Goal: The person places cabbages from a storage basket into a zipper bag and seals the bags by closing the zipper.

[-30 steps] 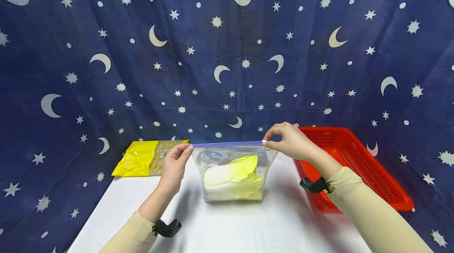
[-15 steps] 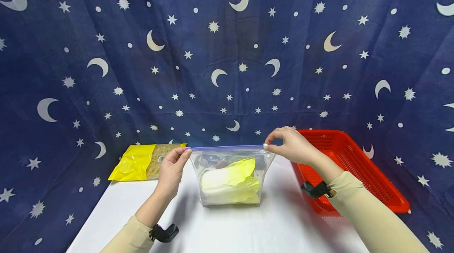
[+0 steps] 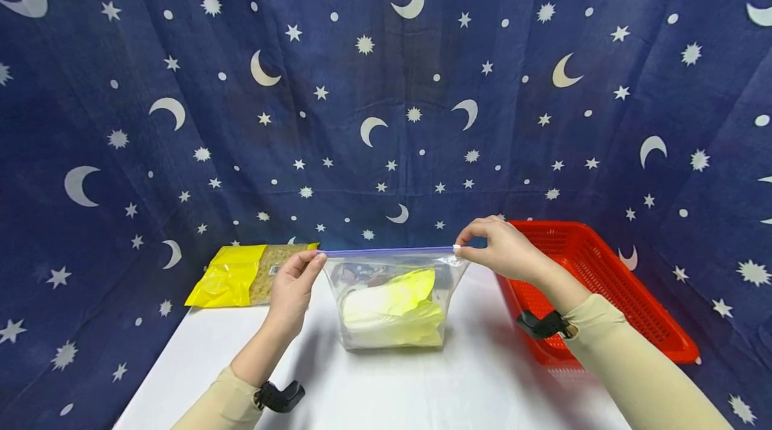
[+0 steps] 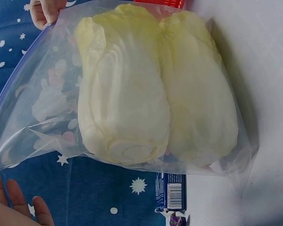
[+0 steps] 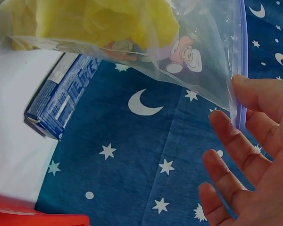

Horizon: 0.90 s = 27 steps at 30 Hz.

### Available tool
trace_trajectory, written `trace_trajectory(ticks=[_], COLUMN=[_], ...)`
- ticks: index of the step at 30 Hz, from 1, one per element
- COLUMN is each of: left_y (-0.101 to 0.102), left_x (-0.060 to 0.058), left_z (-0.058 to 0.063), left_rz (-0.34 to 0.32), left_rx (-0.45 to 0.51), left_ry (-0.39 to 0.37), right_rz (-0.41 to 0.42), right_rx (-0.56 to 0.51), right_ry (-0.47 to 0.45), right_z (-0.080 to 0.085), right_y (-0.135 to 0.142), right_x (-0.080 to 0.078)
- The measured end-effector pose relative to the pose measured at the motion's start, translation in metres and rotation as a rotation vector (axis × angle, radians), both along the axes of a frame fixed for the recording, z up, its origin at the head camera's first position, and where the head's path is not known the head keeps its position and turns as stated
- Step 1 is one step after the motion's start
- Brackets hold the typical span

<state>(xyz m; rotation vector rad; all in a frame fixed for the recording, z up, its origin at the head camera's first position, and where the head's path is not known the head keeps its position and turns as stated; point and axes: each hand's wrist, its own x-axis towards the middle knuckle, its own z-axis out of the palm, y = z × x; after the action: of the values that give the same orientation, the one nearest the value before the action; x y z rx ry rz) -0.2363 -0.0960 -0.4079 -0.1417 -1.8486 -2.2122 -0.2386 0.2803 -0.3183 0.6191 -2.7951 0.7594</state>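
A clear zip bag [image 3: 449, 282] with a purple zip strip [image 3: 386, 252] stands upright on the white table. Two napa cabbages lie inside, a front one [image 4: 127, 89] and another [image 4: 200, 99] beside it, with pale stems and yellow leaves. My left hand [image 3: 293, 289] pinches the strip's left end between thumb and fingers. At the other end, thumb and forefinger of my right hand [image 3: 500, 249] pinch the white slider [image 3: 456, 250], while its remaining fingers [image 5: 217, 167] are spread below. The strip is stretched taut between both hands.
A red plastic basket [image 3: 639, 303] sits at the right, under the right forearm. A yellow bag of dry food [image 3: 232, 276] lies at the back left. Behind the zip bag is a blue box [image 5: 61, 99], with a small purple wrapped item [image 4: 178, 220] near it. A starry curtain [image 3: 386, 82] hangs behind.
My right hand has shifted slightly right with the slider, toward the strip's right end. The left hand keeps its pinch. The head view has tilted a little.
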Motion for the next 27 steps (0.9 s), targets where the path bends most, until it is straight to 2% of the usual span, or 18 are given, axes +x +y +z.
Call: trace_trajectory(ticks=[27], left_y=[0.001], left_x=[0.001], left_z=[0.001], left_rz=[-0.007], left_rx=[0.029], left_ry=[0.013], right_rz=[-0.013], right_rx=[0.002], right_ry=[0.006], right_z=[0.0], right_y=[0.011], right_x=[0.004])
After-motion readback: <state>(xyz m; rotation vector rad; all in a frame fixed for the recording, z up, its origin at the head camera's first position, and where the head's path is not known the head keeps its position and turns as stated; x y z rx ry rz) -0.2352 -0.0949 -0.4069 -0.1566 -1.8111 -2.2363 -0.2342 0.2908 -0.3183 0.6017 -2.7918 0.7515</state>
